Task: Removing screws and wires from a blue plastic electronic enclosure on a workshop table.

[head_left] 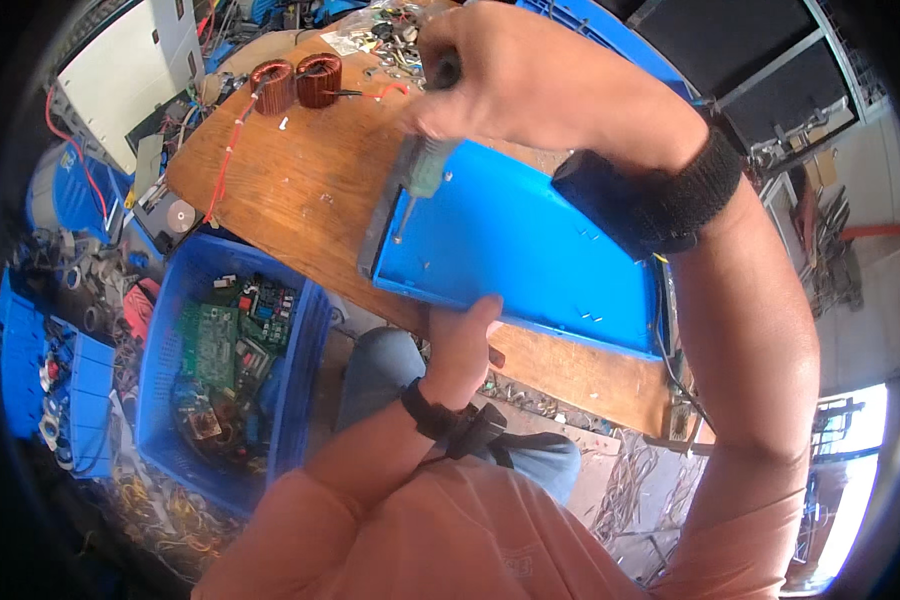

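Observation:
A blue metal tray-like case [510,240] with raised edges lies on the wooden table in front of me. My left hand [460,350] grips its near edge, thumb over the rim and fingers underneath. Above the far left corner, my right hand [485,85] is closed round a screwdriver [425,175], whose greenish handle shows blurred below the fist. Its thin shaft points down toward a small screw at the case's left end, beside a dark end panel [373,235]. Whether the tip sits in the screw, I cannot tell.
Two copper-wound coils [318,80] with red leads stand at the far left of the wooden table [300,185]. Below it, a blue crate [160,400] holds circuit boards. Small metal parts [395,40] lie at the back. Wire scraps cover the floor.

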A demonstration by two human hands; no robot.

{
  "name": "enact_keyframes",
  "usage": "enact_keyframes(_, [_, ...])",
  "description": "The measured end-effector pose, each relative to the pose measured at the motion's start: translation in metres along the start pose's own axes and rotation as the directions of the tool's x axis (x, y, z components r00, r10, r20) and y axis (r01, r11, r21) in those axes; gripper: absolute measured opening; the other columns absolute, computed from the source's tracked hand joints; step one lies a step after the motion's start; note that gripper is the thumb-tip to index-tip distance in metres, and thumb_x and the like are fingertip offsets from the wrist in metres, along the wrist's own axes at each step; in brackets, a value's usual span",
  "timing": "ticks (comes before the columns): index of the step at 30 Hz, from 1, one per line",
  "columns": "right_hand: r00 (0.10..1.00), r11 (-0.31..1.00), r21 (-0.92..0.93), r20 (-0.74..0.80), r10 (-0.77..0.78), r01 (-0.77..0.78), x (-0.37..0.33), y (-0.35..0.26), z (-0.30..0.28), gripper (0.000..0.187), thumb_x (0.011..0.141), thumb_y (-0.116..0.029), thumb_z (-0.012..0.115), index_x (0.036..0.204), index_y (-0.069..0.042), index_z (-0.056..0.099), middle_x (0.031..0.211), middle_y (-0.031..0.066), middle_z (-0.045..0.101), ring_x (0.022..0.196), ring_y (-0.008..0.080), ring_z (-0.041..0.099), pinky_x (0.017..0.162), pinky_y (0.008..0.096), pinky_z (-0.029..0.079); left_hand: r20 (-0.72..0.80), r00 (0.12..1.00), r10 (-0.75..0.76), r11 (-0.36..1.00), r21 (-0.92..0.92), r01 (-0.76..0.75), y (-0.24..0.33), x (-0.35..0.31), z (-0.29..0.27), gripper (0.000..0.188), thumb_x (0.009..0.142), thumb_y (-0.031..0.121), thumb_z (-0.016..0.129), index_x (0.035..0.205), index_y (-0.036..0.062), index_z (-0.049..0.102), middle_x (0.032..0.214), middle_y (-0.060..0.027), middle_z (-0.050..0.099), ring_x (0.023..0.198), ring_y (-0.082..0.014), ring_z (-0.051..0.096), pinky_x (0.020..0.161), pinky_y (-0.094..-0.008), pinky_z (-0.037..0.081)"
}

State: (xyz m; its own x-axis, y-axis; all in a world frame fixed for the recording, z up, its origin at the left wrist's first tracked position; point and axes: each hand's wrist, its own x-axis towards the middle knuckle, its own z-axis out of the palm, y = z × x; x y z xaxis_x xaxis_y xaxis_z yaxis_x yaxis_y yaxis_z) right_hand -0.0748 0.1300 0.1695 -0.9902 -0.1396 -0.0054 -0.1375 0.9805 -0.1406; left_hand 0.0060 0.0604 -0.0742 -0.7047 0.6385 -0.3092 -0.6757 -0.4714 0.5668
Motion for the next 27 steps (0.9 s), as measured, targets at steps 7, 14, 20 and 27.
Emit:
enact_keyframes(7, [0.993, 0.985, -0.136, 0.021, 0.112, -0.108, 0.006, -0.003, 0.003, 0.044, 0.080, -0.040, 0.058, 0.082, 0.003, 0.067, 0.072, 0.0190, 0.063, 0.068, 0.0325, 0.062, 0.066, 0.0407, 0.049, -0.024, 0.999, 0.042, 0.998, 0.045, -0.040, 0.000, 0.001, 0.002, 0.031, 0.079, 0.010, 0.058, 0.107, -0.0010, 0.051, 0.094, -0.0076, 0.056, 0.071, -0.0174, 0.060, 0.032, -0.0251, 0.045])
enact_keyframes(14, [0.979, 0.985, -0.128, 0.150, 0.135, -0.116, 0.003, -0.008, -0.006, 0.044, 0.075, -0.038, 0.061, 0.078, 0.005, 0.065, 0.071, 0.0193, 0.063, 0.068, 0.0306, 0.062, 0.065, 0.0392, 0.049, -0.052, 0.998, 0.033, 0.996, 0.085, -0.029, 0.008, -0.005, 0.002, 0.028, 0.079, 0.010, 0.058, 0.103, -0.0014, 0.050, 0.089, -0.0067, 0.054, 0.069, -0.0174, 0.059, 0.032, -0.0263, 0.046])
enact_keyframes(20, [0.980, 0.996, 0.027, 0.177, -0.088, 0.084, 0.002, 0.009, -0.011, 0.043, 0.073, -0.035, 0.066, 0.083, 0.007, 0.064, 0.076, 0.0219, 0.063, 0.072, 0.0326, 0.062, 0.066, 0.0391, 0.048, -0.061, 0.997, 0.052, 0.996, 0.073, -0.047, 0.003, -0.003, 0.002, 0.031, 0.078, 0.011, 0.059, 0.105, -0.0019, 0.049, 0.090, -0.0073, 0.054, 0.068, -0.0172, 0.059, 0.033, -0.0264, 0.046])
enact_keyframes(27, [0.976, 0.984, 0.143, 0.175, -0.127, 0.102, 0.008, -0.008, -0.014, 0.029, 0.087, -0.024, 0.054, 0.092, 0.003, 0.066, 0.111, 0.0239, 0.054, 0.101, 0.0367, 0.051, 0.079, 0.0362, 0.047, -0.057, 0.997, -0.048, 0.993, 0.103, 0.053, 0.008, -0.003, 0.002, 0.034, 0.078, 0.010, 0.058, 0.109, -0.0019, 0.047, 0.093, -0.0067, 0.054, 0.070, -0.0166, 0.059, 0.032, -0.0256, 0.045])
